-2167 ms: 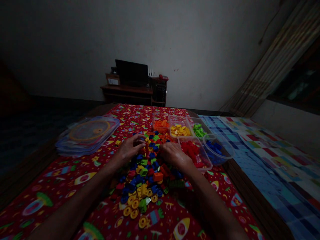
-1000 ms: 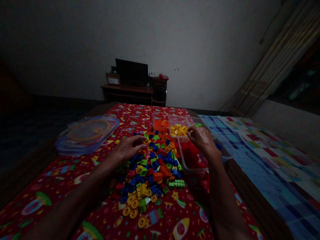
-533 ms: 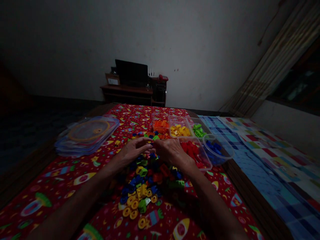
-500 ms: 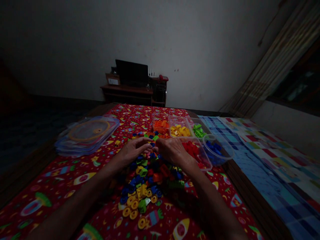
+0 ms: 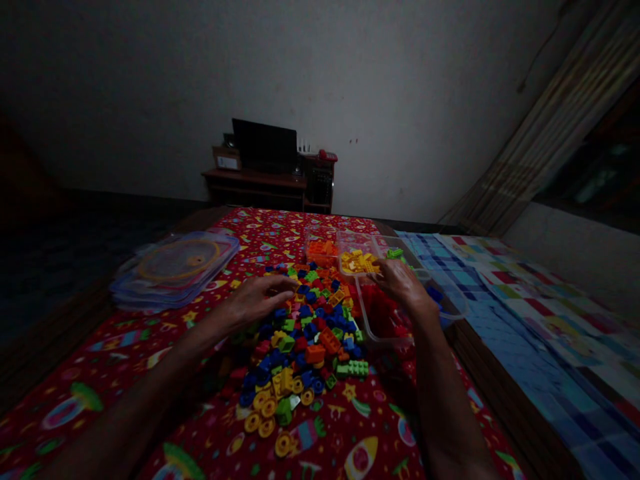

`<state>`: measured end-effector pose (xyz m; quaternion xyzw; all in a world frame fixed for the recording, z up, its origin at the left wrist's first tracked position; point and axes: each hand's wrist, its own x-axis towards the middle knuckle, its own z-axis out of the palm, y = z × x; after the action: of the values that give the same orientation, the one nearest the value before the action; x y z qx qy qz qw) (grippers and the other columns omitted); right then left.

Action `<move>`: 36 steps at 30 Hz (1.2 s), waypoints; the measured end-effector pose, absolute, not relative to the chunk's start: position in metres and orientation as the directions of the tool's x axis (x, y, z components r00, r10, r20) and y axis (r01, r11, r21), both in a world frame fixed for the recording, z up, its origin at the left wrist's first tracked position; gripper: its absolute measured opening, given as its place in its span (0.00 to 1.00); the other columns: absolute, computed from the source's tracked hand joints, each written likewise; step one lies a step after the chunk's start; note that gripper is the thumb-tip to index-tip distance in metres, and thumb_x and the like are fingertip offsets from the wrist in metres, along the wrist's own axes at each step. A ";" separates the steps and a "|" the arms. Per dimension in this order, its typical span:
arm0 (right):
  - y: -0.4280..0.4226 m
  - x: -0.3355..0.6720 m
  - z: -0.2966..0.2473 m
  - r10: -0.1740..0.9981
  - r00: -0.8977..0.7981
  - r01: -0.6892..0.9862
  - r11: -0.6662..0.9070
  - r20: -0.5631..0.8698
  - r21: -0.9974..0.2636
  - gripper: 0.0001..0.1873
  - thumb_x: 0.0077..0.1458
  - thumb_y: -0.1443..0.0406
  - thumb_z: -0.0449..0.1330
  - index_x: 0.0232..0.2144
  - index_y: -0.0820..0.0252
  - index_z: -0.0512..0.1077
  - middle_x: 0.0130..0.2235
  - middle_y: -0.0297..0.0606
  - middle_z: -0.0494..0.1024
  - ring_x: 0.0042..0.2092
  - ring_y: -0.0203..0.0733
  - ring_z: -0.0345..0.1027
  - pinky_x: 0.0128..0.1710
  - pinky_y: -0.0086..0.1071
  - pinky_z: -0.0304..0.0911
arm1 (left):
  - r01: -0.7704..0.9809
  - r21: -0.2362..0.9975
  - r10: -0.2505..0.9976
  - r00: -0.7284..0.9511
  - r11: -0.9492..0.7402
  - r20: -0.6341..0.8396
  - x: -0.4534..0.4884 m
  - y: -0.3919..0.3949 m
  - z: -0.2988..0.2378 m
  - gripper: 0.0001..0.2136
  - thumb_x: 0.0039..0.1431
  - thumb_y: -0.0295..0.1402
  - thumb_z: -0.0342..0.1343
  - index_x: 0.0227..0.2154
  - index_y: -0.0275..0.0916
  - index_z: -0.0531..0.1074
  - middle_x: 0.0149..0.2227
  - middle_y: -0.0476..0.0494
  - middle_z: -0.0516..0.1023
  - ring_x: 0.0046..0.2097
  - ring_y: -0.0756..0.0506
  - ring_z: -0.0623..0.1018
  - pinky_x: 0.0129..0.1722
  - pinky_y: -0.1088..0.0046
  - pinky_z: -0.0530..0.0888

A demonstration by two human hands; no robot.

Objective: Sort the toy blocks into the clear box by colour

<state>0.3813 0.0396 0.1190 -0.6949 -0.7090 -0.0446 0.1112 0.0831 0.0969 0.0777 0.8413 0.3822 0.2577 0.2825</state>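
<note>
A heap of mixed toy building bricks [image 5: 300,347] in blue, yellow, red, green and orange lies on the red patterned cloth. At its left side my left hand [image 5: 257,298] hovers with fingers stretched out and thumb apart, nothing visible in it. My right hand [image 5: 403,285] is over the clear box of red bricks [image 5: 380,310], fingers bent down at the edge of the box of yellow bricks [image 5: 357,261]. Its fingertips are partly hidden, and I cannot make out what they hold. Yellow wheel pieces [image 5: 267,408] lie at the heap's near end.
Boxes of orange bricks [image 5: 321,251] and green bricks [image 5: 395,254] stand behind. A round tub [image 5: 457,310] with blue bricks is right, partly behind my wrist. Stacked clear lids [image 5: 175,270] lie left. A bed [image 5: 525,313] is at right, a desk with a monitor [image 5: 265,145] beyond.
My right hand has moved from over the heap rightward to the boxes of red and yellow bricks. My left hand has stayed beside the heap, shifting slightly left.
</note>
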 end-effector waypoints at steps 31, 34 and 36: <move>0.037 0.297 0.070 0.820 -0.523 0.827 0.554 0.230 -0.094 0.14 0.57 0.62 0.60 0.45 0.62 0.70 0.38 0.42 0.75 0.40 0.40 0.65 0.35 0.31 0.53 | 0.637 0.436 0.766 0.592 -0.636 0.252 0.087 0.107 0.046 0.23 0.57 0.39 0.51 0.56 0.42 0.67 0.50 0.43 0.77 0.47 0.41 0.78 0.47 0.66 0.74; 0.035 0.292 0.066 0.808 -0.539 0.816 0.571 0.238 -0.091 0.15 0.57 0.67 0.59 0.47 0.64 0.68 0.41 0.43 0.74 0.43 0.40 0.65 0.39 0.31 0.55 | 0.693 0.416 0.807 0.532 -0.589 0.256 0.083 0.110 0.048 0.24 0.55 0.36 0.51 0.56 0.41 0.66 0.46 0.43 0.80 0.44 0.40 0.79 0.45 0.65 0.74; 0.036 0.298 0.076 0.828 -0.518 0.830 0.547 0.216 -0.105 0.10 0.58 0.66 0.57 0.43 0.64 0.70 0.38 0.42 0.74 0.40 0.39 0.65 0.38 0.31 0.55 | 0.692 0.400 0.799 0.533 -0.601 0.279 0.081 0.110 0.051 0.23 0.55 0.36 0.50 0.56 0.42 0.66 0.47 0.43 0.79 0.46 0.40 0.78 0.46 0.65 0.74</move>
<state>0.2980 0.0364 0.0757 -0.4758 -0.8712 -0.0059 0.1209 0.0808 0.1100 0.0507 0.8671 0.4297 0.2211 0.1209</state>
